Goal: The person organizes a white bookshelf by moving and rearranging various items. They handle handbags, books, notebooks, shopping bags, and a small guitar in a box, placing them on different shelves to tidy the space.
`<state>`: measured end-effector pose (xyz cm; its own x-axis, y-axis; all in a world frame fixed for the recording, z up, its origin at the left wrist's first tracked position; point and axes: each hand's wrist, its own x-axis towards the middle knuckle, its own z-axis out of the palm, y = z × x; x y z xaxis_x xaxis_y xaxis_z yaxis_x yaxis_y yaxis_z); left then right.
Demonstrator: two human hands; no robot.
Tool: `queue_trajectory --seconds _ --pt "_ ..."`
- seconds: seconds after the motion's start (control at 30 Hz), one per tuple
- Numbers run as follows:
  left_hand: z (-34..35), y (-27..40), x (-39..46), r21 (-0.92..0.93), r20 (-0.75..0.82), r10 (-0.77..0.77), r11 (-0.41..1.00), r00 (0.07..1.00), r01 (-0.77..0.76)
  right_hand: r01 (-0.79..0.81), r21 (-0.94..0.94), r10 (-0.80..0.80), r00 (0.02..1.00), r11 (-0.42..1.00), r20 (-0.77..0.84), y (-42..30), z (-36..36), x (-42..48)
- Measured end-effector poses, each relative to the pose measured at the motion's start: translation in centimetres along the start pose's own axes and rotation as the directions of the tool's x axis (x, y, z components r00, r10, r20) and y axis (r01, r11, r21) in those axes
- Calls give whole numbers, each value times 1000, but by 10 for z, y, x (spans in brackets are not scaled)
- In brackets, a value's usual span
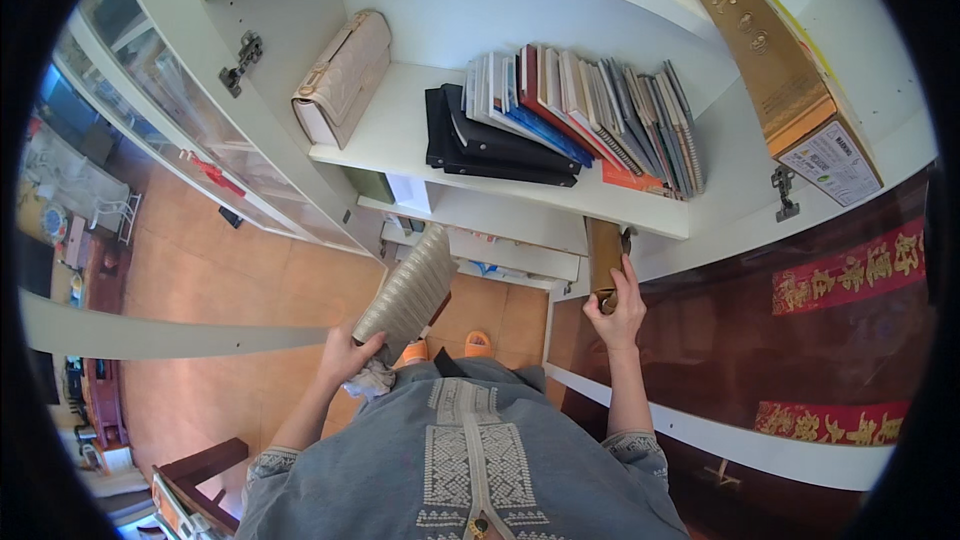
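Observation:
My left hand (pixel 356 352) grips a silvery, pleated clutch or case (pixel 409 289) by its lower end, and a crumpled pale cloth (pixel 371 380) hangs beneath the same hand. On the right, my right hand (pixel 616 304) has its fingers and thumb around the near end of a brown-gold box or bag (pixel 604 259) on the lower shelf. Above, a cream handbag (pixel 343 79) stands at the left of the cabinet shelf. A leaning row of books and notebooks (pixel 585 105) rests to its right, partly over black binders (pixel 502 146).
White cabinet shelves (pixel 510 195) span the front. A glass-paned door (pixel 187 105) stands open at left. A gold box (pixel 795 82) overhangs at upper right, above an open dark red door panel (pixel 720 345). A dark wooden chair (pixel 202 465) is at lower left.

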<state>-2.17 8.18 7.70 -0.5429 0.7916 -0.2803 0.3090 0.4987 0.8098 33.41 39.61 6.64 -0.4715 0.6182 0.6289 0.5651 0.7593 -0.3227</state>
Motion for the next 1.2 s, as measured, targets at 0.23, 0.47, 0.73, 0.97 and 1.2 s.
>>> queue_trajectory --seconds 0.23,0.47,0.73,0.97,1.2 --pt "24 15 30 183 111 -21 983 994 1 -36 -3 36 999 999 -22 41 25 3" --pt "36 21 29 221 70 -8 975 998 -8 -108 31 108 994 994 0 57 47 7" --pt "11 26 2 105 -122 -29 994 992 42 -93 73 89 995 993 51 59 59 18" --pt "-15 39 -7 18 -218 -107 993 970 114 -126 62 122 991 990 57 70 77 18" --pt "6 41 -6 73 -208 -93 991 974 110 -148 -50 149 989 988 6 117 97 10"
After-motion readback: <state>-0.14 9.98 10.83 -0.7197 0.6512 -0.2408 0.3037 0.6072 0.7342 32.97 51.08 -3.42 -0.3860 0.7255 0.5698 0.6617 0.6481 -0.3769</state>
